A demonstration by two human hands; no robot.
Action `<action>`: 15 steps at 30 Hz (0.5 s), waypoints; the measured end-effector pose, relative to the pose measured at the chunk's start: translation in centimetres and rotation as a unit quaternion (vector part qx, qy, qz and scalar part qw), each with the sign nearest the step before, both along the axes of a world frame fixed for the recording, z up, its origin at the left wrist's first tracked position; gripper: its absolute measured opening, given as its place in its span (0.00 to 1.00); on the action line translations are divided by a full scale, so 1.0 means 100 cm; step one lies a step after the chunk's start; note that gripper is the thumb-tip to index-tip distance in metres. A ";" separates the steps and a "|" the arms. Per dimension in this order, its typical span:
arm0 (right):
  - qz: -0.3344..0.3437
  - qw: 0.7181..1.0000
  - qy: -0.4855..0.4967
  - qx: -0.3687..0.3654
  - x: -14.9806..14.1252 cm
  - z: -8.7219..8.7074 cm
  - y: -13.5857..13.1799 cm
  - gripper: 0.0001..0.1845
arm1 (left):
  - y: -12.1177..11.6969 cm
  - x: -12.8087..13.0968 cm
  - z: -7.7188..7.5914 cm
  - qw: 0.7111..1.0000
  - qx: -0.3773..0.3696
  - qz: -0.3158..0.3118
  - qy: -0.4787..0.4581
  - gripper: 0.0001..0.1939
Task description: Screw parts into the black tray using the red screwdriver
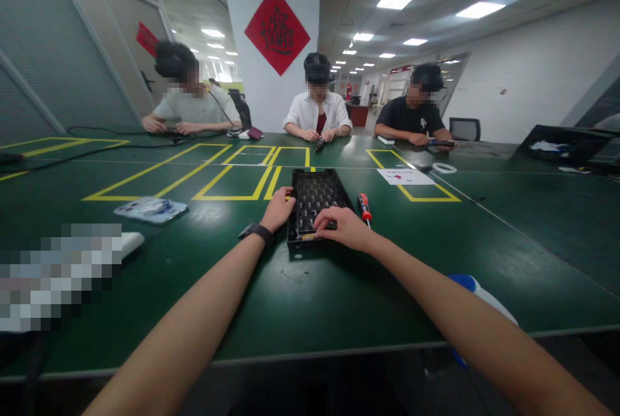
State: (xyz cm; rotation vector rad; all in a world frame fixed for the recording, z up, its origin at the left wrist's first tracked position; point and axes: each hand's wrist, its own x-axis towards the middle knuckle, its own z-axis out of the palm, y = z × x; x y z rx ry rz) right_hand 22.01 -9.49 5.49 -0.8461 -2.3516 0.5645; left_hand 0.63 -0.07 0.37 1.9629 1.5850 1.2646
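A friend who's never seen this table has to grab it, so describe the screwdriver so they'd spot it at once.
On the green table, find the black tray by the left hand. Just to its right, near the right hand, lies the screwdriver, shaft towards the near edge. Its red and black handle sets it apart from the tray and the white paper beyond.

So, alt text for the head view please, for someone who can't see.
Left hand at the left edge of a black tray, right hand over its near end, on a green table; a red screwdriver lies right, three people sit across.
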 end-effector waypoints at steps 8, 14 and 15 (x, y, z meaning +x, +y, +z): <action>0.007 1.000 0.000 0.006 0.001 -0.001 0.001 0.07 | -0.001 -0.002 0.000 1.000 0.002 0.003 0.020 0.20; 0.003 1.000 -0.002 -0.002 0.001 -0.002 0.002 0.08 | -0.053 0.012 0.043 0.993 0.093 0.036 0.064 0.15; 0.004 1.000 0.000 0.001 0.001 -0.001 0.002 0.08 | -0.067 0.015 0.050 0.992 0.111 0.034 0.053 0.14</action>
